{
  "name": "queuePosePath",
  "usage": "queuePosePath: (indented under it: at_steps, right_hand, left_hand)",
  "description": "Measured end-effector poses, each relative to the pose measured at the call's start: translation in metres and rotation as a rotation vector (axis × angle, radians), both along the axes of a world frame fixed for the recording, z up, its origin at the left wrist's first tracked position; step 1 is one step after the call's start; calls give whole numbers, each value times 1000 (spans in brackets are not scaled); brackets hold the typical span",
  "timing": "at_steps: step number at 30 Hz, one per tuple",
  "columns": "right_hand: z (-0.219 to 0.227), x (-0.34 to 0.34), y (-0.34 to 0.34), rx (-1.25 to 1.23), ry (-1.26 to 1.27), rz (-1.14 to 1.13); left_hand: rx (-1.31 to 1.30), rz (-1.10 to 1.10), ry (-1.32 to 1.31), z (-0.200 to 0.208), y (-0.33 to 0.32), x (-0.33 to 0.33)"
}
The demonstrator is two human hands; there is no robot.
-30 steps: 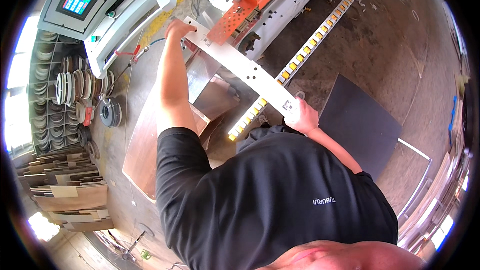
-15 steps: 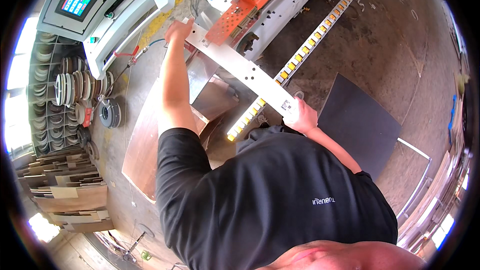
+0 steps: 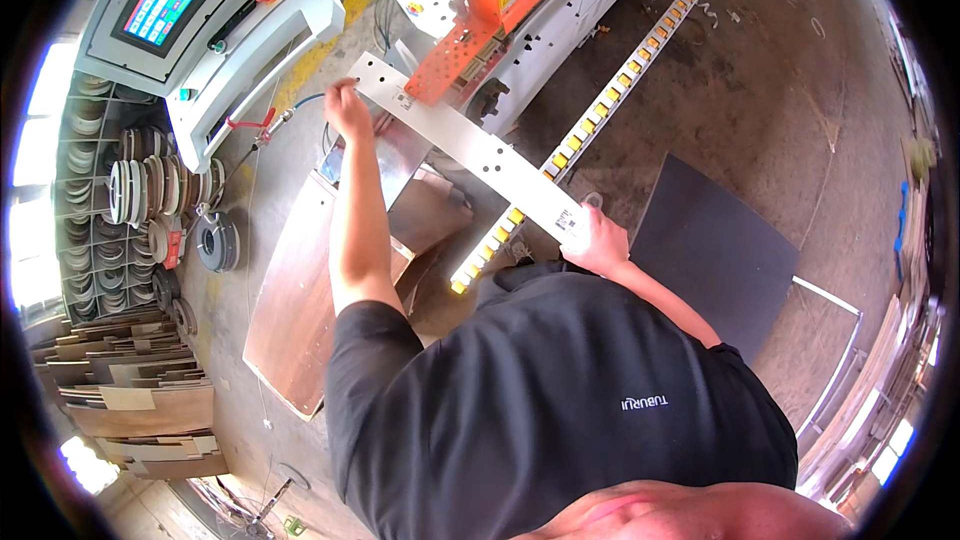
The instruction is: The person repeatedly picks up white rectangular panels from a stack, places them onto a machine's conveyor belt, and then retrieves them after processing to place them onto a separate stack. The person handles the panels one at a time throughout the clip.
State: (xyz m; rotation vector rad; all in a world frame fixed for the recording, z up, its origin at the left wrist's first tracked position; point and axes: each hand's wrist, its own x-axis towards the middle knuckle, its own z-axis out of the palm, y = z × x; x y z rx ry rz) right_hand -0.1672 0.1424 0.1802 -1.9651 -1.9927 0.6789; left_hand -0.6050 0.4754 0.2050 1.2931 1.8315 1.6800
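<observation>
A long white board [image 3: 455,132] with drilled holes and small printed labels slants from the machine down toward my body. My right hand [image 3: 598,243] is closed round its near end. At the far left end, my left hand [image 3: 347,110] is beside the board's edge with its fingers bent together. Whether those fingertips touch the board or hold anything is hidden. The board's middle passes under the perforated orange plate [image 3: 445,68] of the machine [image 3: 560,35], or right along it; the exact contact cannot be seen.
A rail with yellow rollers [image 3: 590,125] runs beneath the board. The control panel [image 3: 175,0] stands at the far left, above reels of edging [image 3: 140,185]. Brown panels [image 3: 300,290] lean left of me; a dark sheet [image 3: 715,250] lies to my right.
My left hand has come off the board's far end and moved down toward me along its edge. The board has shifted slightly; my right hand still holds its near end.
</observation>
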Motion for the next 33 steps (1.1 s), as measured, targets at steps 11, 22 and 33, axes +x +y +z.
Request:
queuePosePath:
  at_steps: [11, 22, 33]
  right_hand:
    - [15, -7, -2, -140, 18, -18]
    - [30, 2, -11, -104, -11, -5]
    - [42, 1, -14, -153, -8, 7]
  left_hand:
    - [-608, -860, -210, 9, -257, 198]
    - [-619, -1047, -859, -50, -255, 197]
    - [-525, -999, -716, -58, -266, 198]
